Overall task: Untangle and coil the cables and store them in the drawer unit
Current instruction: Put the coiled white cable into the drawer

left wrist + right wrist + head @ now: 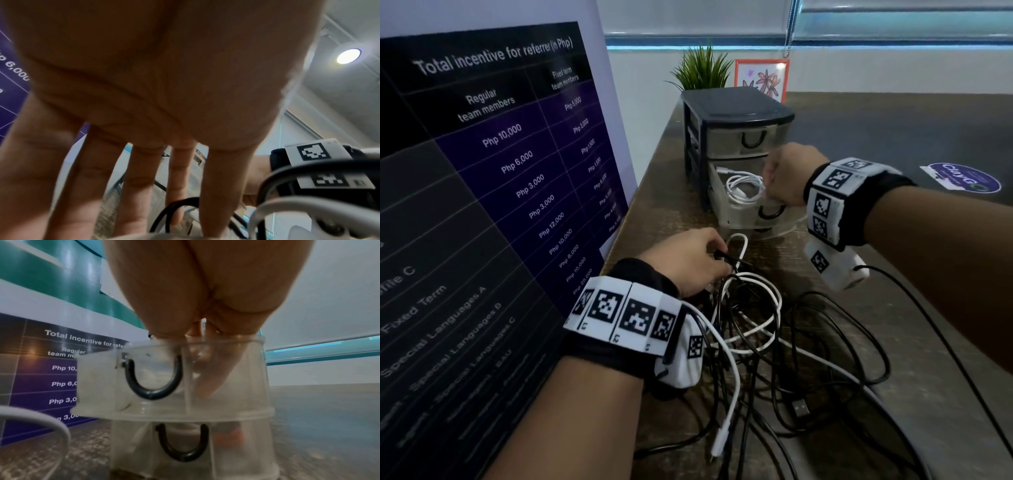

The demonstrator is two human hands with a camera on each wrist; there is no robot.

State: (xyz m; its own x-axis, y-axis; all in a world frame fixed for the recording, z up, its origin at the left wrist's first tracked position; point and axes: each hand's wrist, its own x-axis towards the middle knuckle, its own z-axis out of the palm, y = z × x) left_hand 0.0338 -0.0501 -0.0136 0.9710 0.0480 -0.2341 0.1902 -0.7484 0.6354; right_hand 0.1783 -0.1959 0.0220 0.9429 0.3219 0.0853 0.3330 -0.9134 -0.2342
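Dropping the coiled white cable [744,188] into the open middle drawer [726,212], the right hand [787,174] dips its fingers inside, grip unclear. Left hand [688,262] pinches the near tangle [774,329] on the desk [893,130]; next, free another cable.

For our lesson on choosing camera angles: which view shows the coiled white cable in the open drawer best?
The head view: the coiled white cable lies in plain sight inside the open drawer, the right hand at it. The right wrist view shows only the drawer's clear front and handle. The left wrist view does not show it.
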